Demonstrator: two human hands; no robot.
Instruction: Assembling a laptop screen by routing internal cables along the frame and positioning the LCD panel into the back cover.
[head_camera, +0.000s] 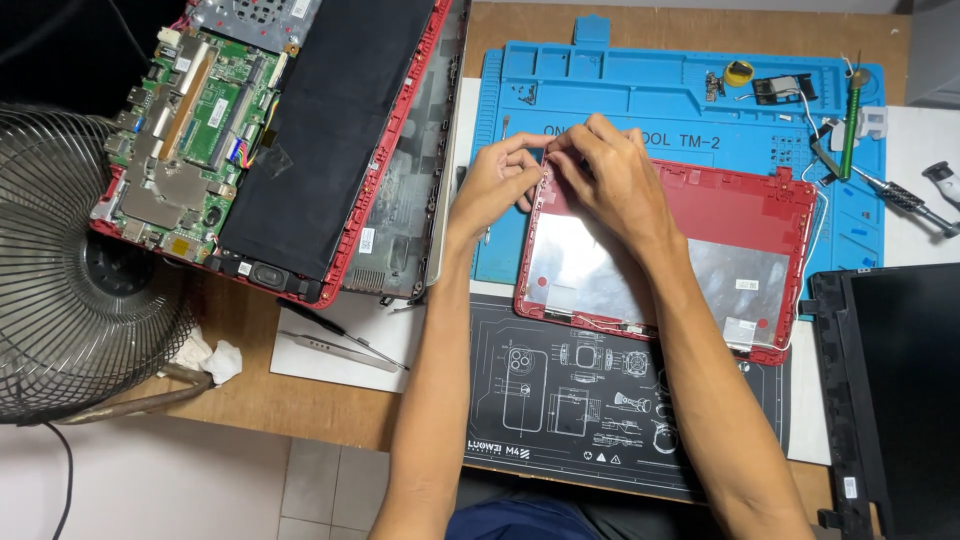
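A red laptop lid shell (690, 255) lay inside-up on the workbench, its silvery foil lining facing the ceiling, resting partly on a blue silicone repair mat (640, 100) and partly on a black printed mat (560, 400) nearer the person. Both hands met at the shell's upper left corner. The left hand (495, 180) had its fingertips pinched together on the rim there, though what they gripped was too small to make out. The right hand (610, 175) arched over the same corner with fingers curled down and close together, pressing on the edge; whether it clamped anything was hidden beneath the knuckles. The shell seemed laid flat and open-side up so the thin white wires (815, 230) running round its border could be reached.

To the left, the opened red laptop base (270, 130) sat tilted against the desk's far edge, green circuit board and a black battery exposed, likely set aside out of the way. Below it, metal tweezers (335, 350) and a slim dark probe rested on white paper. A wire fan guard (70, 280) filled the far left, cut off by the frame. At the right edge a black screen panel (890, 380) ran out of view. Small parts, a green-handled screwdriver (850, 130) and another tool lay along the blue mat's upper right, too tiny to identify with certainty
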